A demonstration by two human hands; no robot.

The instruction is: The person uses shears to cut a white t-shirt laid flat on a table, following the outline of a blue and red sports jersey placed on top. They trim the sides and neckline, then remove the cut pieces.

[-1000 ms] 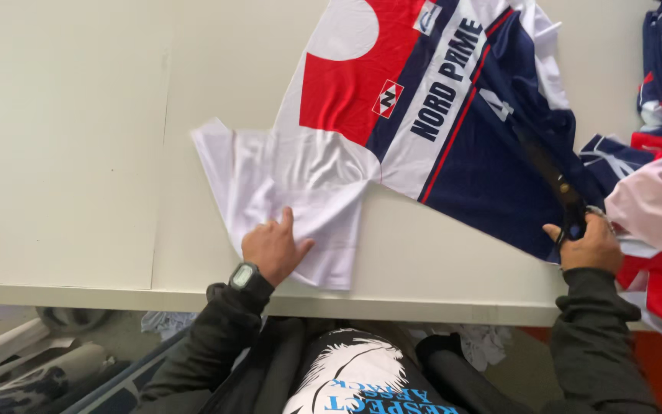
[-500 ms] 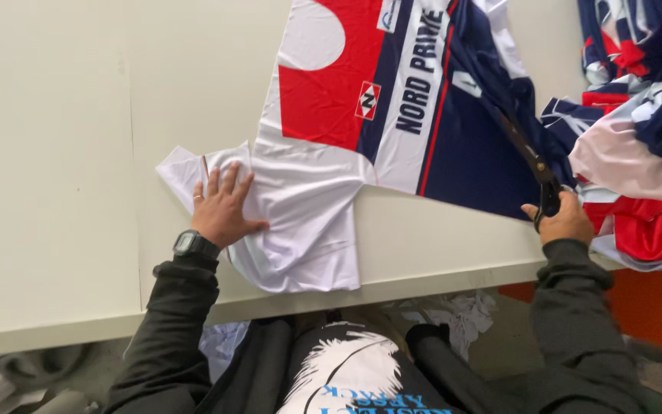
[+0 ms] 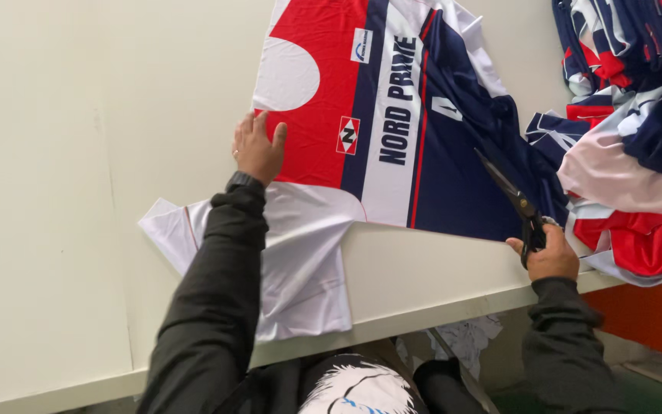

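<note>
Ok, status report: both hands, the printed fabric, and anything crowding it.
Left hand flat on printed fabric panel. Right hand gripping black scissors, blades on the panel's navy edge. Pile of cut pieces crowds the right side.

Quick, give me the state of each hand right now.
Left hand: open, palm flat on the red, white and navy printed fabric panel.
Right hand: closed around the handles of the black scissors.
</note>
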